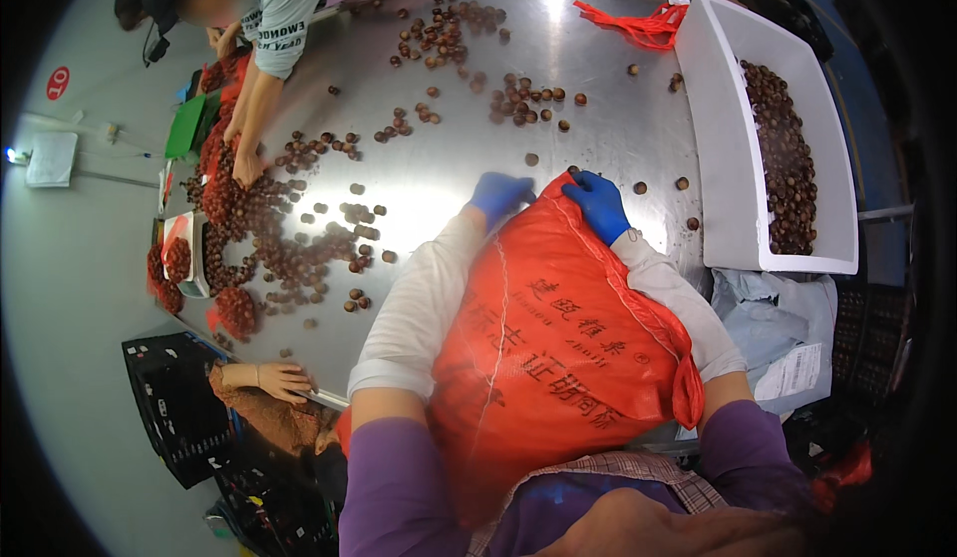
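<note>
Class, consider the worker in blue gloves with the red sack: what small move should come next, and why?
Probably set the left hand firmly on the far end of the red sack: the right hand grips that end, while the left one's hold is unclear, and the sack looks bulky enough to want two hands.

"So what kind of place is it?"

"A packing workshop, I'd say: there's a broad metal desk (558, 39) with loose brown nuts (435, 43) strewn across it."

"What else points that way?"

"More nuts lie in a deep white box (726, 148) on the right, a bulging red sack (558, 328) is at the near side, and small red net bags (236, 312) sit on the left."

"Anyone else there?"

"A co-worker (283, 21) leans over the far left; black crates (179, 408) stand near left."
</note>
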